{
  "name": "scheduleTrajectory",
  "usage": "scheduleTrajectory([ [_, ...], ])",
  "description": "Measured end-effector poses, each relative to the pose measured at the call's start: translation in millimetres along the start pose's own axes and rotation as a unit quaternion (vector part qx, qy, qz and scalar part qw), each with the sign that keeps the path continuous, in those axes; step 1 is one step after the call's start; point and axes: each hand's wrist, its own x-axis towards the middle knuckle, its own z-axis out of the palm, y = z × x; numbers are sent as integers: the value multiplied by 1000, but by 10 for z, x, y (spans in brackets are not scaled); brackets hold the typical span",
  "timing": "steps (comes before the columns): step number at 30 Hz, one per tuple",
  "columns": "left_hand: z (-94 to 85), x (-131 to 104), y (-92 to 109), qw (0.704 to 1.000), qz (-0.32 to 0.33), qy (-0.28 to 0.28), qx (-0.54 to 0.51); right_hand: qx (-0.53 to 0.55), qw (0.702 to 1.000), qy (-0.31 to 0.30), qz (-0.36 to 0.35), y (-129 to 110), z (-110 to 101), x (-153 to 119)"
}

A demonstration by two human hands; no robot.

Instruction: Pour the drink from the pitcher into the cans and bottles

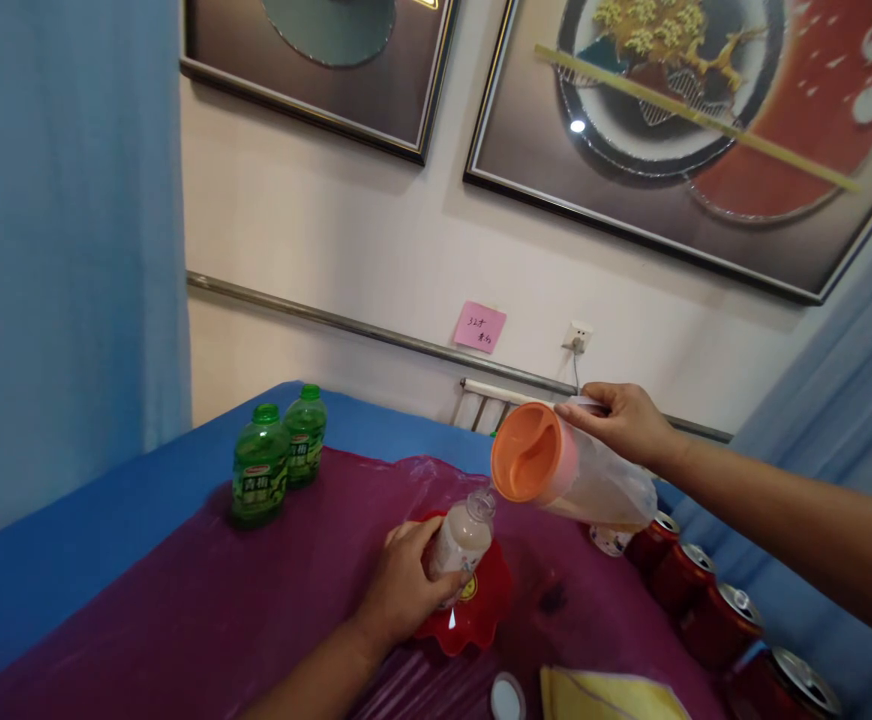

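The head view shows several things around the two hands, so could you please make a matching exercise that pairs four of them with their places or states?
Things:
1. Orange-lidded pitcher
2. Clear-necked bottle
3. Green bottles
4. Red cans

Places or states:
A. Standing close together on the left side of the picture
B. Held tilted by the right hand
C. In a row towards the right edge of the picture
D. Gripped by the left hand

Right pairs: 1-B, 2-D, 3-A, 4-C.
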Motion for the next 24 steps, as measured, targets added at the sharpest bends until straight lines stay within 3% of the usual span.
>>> scheduleTrajectory([
  [24,21,-1,-28,1000,4,1,-4,-3,1000,-3,1,-1,-18,-28],
])
